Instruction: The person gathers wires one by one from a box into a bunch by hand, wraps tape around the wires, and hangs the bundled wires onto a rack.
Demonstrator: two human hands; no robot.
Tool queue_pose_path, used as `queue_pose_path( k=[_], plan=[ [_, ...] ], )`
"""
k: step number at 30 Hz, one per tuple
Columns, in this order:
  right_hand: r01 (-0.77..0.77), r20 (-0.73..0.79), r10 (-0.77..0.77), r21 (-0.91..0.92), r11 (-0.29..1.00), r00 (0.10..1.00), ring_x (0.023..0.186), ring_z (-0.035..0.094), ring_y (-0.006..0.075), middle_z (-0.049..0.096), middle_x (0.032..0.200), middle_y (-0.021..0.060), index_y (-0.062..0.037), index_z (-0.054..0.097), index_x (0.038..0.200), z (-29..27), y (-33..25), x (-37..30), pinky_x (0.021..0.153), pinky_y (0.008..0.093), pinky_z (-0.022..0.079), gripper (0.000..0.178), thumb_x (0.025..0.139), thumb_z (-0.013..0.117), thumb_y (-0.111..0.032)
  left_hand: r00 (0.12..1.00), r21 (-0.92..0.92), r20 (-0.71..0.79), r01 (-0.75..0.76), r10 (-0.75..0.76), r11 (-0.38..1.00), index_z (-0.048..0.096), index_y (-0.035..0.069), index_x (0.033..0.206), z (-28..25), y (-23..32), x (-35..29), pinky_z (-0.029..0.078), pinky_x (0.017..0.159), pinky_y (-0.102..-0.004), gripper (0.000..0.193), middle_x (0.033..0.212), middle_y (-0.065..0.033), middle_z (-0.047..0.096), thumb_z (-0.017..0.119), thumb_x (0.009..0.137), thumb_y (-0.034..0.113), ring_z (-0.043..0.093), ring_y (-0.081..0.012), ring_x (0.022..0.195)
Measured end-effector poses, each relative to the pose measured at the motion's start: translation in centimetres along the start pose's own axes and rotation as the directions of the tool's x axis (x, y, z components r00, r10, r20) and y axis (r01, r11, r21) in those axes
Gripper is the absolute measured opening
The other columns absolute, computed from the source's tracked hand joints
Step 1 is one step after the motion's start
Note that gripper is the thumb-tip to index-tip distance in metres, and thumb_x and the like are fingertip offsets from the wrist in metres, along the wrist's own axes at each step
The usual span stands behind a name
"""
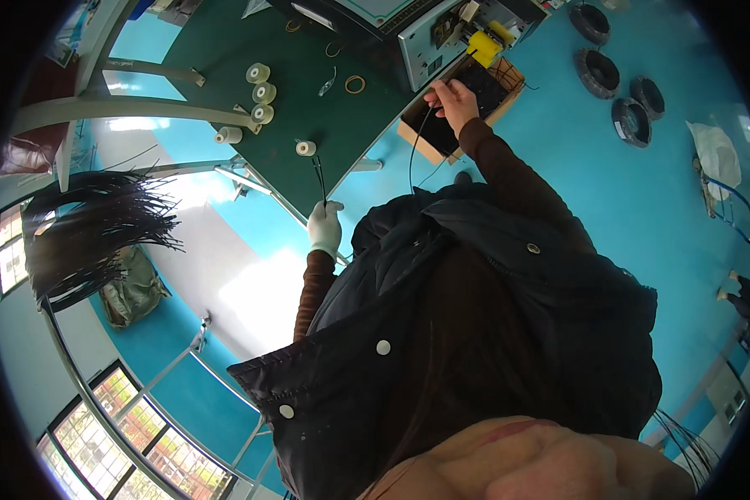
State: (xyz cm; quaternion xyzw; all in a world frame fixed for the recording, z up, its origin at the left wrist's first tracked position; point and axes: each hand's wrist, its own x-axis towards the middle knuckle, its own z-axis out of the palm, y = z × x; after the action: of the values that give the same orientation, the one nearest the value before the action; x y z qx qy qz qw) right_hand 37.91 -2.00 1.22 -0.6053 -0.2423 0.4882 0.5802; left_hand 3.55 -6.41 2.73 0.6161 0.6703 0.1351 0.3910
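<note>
"Close beneath our chin, what do we see?"

"Our dark padded jacket with pale round snaps, and brown sleeves reaching out of it."

"And our hands?"

"Just past the jacket, our left hand, in a whitish glove, has its fingers curled in on thin black strands. They stick up toward a small white spool (whether they touch it, we cannot tell). Our right hand, bare, pinches a thin black cable between thumb and fingertips; it curves down toward our lap."

"What lies under that right hand?"

"Beside the table's edge, a brown cardboard box with dark contents. Just beyond it we see a machine with a grey metal panel and a bright yellow part."

"And farther off?"

"Our dark green tabletop bears the small spool, with three more pale spools in a row past it. On the blue floor, at right, four dark wrapped coils lie loosely grouped. At far left hangs a thick bunch of black cables, with gridded windows behind."
</note>
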Motion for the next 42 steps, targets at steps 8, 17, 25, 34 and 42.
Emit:
queue_pose_path(
  k=[8,17,25,34,42],
  plan=[
    [0.106,0.061,-0.096,-0.181,0.978,0.994,0.068,0.054,0.0055,0.063,0.077,0.0002,-0.0072,0.06,0.086,-0.7,1.0,-0.5,0.057,0.0217,0.044,0.023,0.089,0.055,-0.03,0.997,-0.01,0.002,-0.079,0.079,0.997,0.065,0.004,0.088,1.1,1.5,1.1,0.046,0.075,-0.0334,0.027,0.081,-0.0119,0.064,0.047,0.087,0.025,0.062,-0.0242,0.076],
    [0.038,-0.013,-0.04,-0.128,0.991,0.999,0.068,0.053,0.0051,0.061,0.077,-0.001,-0.0065,0.062,0.085,-1.6,0.7,-0.6,0.057,0.0212,0.043,0.029,0.087,0.056,-0.035,0.946,-0.414,0.322,0.174,-0.036,0.893,0.058,0.002,0.099,2.7,10.4,1.6,0.036,0.04,-0.0217,0.026,0.062,-0.0049,0.05,0.042,0.094,0.021,0.043,-0.0083,0.043],
    [0.248,0.256,-0.149,-0.416,0.875,0.955,0.056,0.05,0.0085,0.058,0.066,0.0035,-0.0017,0.063,0.08,0.3,3.6,-6.1,0.051,0.0262,0.042,0.026,0.088,0.057,-0.026,0.924,-0.427,0.378,0.122,0.054,0.896,0.056,0.002,0.111,4.6,12.8,2.9,0.049,0.061,-0.0238,0.031,0.098,-0.0081,0.059,0.042,0.094,0.024,0.059,-0.0131,0.079],
    [0.541,0.568,-0.203,-0.525,0.658,0.798,0.071,0.058,0.0338,0.06,0.072,0.0151,-0.0044,0.063,0.08,2.1,3.6,-9.4,0.064,0.0412,0.045,0.028,0.084,0.058,-0.032,0.876,-0.51,0.435,0.05,0.208,0.859,0.056,0.001,0.111,5.3,13.3,3.3,0.049,0.071,-0.0248,0.033,0.1,-0.0058,0.06,0.041,0.096,0.025,0.058,-0.0132,0.085],
    [0.538,0.757,-0.008,-0.456,0.709,0.653,0.072,0.063,0.0287,0.065,0.079,0.0138,-0.0049,0.066,0.085,0.8,4.2,-8.1,0.063,0.0385,0.048,0.025,0.082,0.058,-0.029,0.901,-0.62,0.283,-0.091,0.33,0.779,0.057,-0.001,0.1,5.7,11.4,2.4,0.047,0.059,-0.024,0.031,0.07,-0.0035,0.056,0.038,0.097,0.023,0.054,-0.0109,0.059]
  ],
)
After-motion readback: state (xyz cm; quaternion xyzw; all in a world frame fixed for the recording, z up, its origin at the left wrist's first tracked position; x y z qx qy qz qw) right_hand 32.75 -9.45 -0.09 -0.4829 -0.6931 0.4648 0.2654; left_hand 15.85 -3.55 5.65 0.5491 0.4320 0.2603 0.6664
